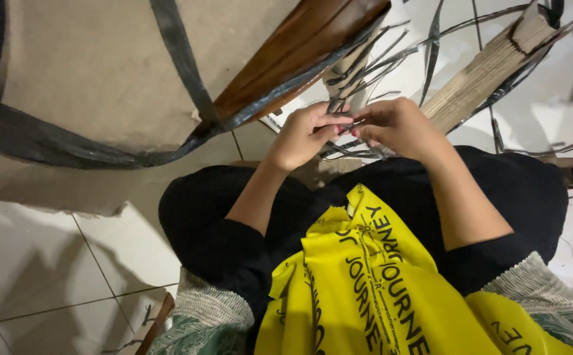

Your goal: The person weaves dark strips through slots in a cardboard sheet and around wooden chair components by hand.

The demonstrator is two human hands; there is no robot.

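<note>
Floor (30,263): pale square tiles with dark grout lines, lower left and upper right; shadows fall across it.

Mat (82,72): tan sheet over the upper left of the floor, its torn edge running along the tiles; a wide dark band (69,148) curves across it, and a second dark band (181,59) runs down to meet the first.

Black garment (234,230): covers the person's lap and knees, filling the middle of the view.

Yellow cloth (365,289): bright, crumpled, with dark printed lettering; lies on the lap, over the black garment, between the forearms.

Patterned fabric (204,322): green and white, at the bottom edge, both sides of the yellow cloth.

Wooden frame (286,56): brown polished bar, tilted, rising toward the top edge; dark strip bound along its lower edge.

Pale slat (477,82): light wood, ribbed, tilted toward the upper right; thin dark strips beside and around it.

Dark strips (358,66): bundle of narrow, flat, grey-black lengths fanning up from the hands, between the wooden frame and the pale slat; loose ends spread over the tiles.

Left hand (303,135): just below the frame's end; fingers curled, pinching the lower ends of the dark strips.

Right hand (395,125): touching the left at the fingertips; fingers bent, gripping the same strips; reddish nails show.
</note>
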